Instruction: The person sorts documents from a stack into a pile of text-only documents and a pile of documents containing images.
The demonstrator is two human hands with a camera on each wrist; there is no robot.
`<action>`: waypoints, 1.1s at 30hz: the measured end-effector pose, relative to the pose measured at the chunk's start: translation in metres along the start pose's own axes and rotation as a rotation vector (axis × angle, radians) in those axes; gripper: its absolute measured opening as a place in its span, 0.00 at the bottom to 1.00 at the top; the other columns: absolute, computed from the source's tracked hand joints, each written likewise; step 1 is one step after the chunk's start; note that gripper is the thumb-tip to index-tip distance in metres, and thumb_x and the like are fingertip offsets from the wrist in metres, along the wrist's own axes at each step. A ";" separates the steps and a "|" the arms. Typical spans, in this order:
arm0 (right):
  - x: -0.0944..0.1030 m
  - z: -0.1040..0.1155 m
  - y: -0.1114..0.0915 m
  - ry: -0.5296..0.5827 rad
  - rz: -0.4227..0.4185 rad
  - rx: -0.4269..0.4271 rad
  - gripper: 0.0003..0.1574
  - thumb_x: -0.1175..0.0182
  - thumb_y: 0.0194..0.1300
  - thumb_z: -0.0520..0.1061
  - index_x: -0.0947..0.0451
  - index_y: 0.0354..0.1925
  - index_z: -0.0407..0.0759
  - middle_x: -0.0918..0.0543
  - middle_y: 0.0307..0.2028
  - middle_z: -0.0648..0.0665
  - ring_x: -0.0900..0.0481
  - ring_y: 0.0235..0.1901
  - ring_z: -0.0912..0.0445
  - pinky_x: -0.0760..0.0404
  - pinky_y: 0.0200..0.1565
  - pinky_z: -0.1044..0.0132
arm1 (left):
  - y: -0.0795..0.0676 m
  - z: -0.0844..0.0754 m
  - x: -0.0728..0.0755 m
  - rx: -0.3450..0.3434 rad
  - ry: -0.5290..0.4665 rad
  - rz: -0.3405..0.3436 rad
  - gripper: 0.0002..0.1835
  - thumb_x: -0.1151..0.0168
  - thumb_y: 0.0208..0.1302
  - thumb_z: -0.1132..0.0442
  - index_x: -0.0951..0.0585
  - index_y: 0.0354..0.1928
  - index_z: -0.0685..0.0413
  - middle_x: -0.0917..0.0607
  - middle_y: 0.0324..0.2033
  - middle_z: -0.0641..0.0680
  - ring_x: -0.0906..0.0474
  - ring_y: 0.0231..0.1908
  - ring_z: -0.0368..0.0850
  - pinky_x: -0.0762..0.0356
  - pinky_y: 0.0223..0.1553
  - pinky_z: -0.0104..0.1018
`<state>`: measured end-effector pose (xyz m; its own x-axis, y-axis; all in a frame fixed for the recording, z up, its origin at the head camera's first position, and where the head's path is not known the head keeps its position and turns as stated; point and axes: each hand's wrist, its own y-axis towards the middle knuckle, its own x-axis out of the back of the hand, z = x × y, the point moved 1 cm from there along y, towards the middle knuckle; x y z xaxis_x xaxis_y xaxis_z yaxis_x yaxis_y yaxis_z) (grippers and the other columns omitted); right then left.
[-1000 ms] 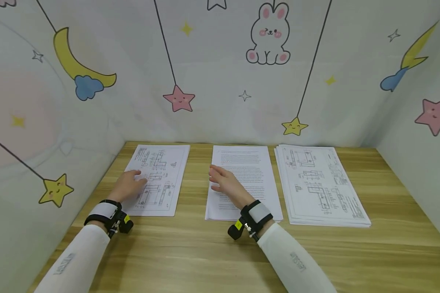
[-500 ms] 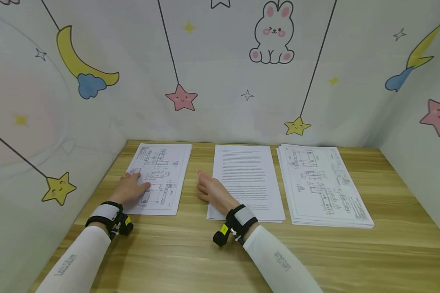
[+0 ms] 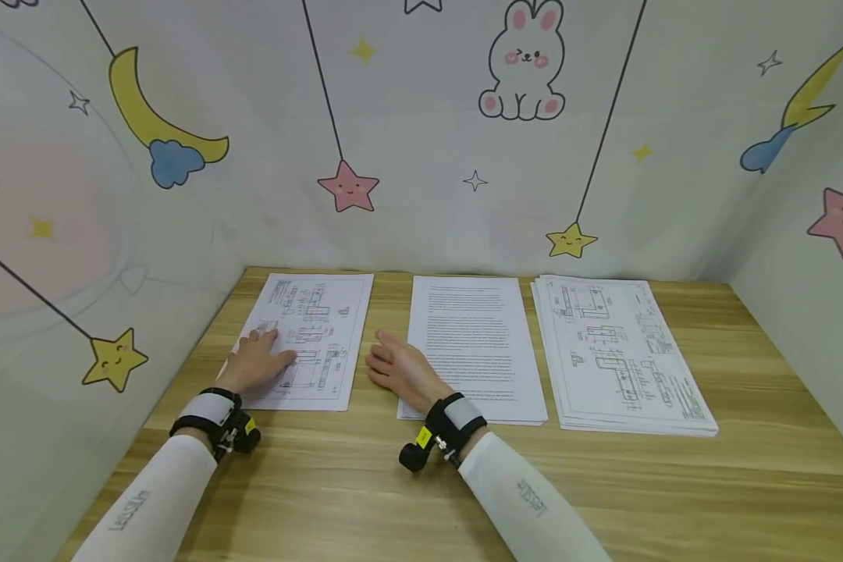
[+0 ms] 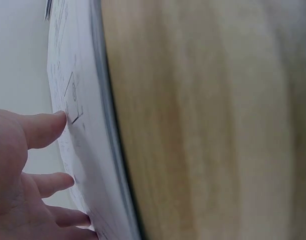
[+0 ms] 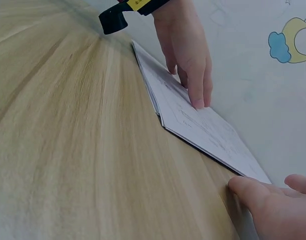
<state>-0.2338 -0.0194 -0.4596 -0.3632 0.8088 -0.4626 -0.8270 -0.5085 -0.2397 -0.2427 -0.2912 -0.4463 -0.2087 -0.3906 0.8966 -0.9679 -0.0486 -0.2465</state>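
Note:
My left hand (image 3: 256, 364) rests with spread fingers on the left stack of paper (image 3: 337, 336), whose top sheet bears technical drawings. In the left wrist view, the fingertips of this hand (image 4: 28, 175) touch the printed sheet (image 4: 88, 150) near its edge. My right hand (image 3: 409, 373) hovers by the left edge of the middle stack of text pages (image 3: 471, 351), its fingers extended toward the left stack and holding nothing. The right wrist view has my right hand (image 5: 278, 205) low at the right, close to the far end of the left stack (image 5: 203, 130).
A third stack of drawing sheets (image 3: 625, 359), its edges slightly uneven, lies at the right of the wooden table (image 3: 365, 484). A white printed cloth (image 3: 421, 140) rises behind the table and along both sides. Each wrist wears a strapped camera (image 3: 414, 457).
My right hand has moved left from over the middle stack into the gap between stacks. My left hand has spread and lowered onto the left stack, which has slid slightly right.

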 end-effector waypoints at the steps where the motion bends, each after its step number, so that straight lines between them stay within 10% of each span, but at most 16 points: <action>1: 0.000 0.000 0.000 0.016 -0.003 -0.005 0.41 0.58 0.79 0.57 0.58 0.79 0.44 0.52 0.77 0.29 0.48 0.77 0.40 0.40 0.75 0.48 | 0.000 -0.001 0.000 -0.005 -0.004 -0.003 0.42 0.50 0.72 0.48 0.48 0.74 0.72 0.52 0.71 0.82 0.56 0.70 0.81 0.56 0.67 0.78; 22: 0.002 -0.004 0.000 0.342 -0.145 -0.034 0.37 0.58 0.79 0.50 0.54 0.78 0.42 0.46 0.75 0.27 0.43 0.75 0.37 0.38 0.74 0.47 | -0.004 -0.009 -0.005 -0.007 -0.094 -0.020 0.40 0.51 0.72 0.49 0.48 0.75 0.69 0.51 0.73 0.78 0.54 0.73 0.76 0.50 0.72 0.68; 33: -0.001 0.003 0.001 0.240 -0.147 -0.083 0.36 0.58 0.79 0.48 0.53 0.77 0.40 0.39 0.73 0.29 0.38 0.73 0.39 0.35 0.72 0.49 | -0.001 -0.006 -0.004 -0.003 -0.144 -0.011 0.38 0.51 0.74 0.51 0.47 0.76 0.67 0.48 0.74 0.75 0.53 0.74 0.74 0.50 0.72 0.66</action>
<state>-0.2357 -0.0204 -0.4572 -0.1215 0.7874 -0.6043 -0.8219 -0.4212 -0.3836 -0.2421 -0.2838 -0.4477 -0.1759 -0.5183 0.8369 -0.9705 -0.0509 -0.2355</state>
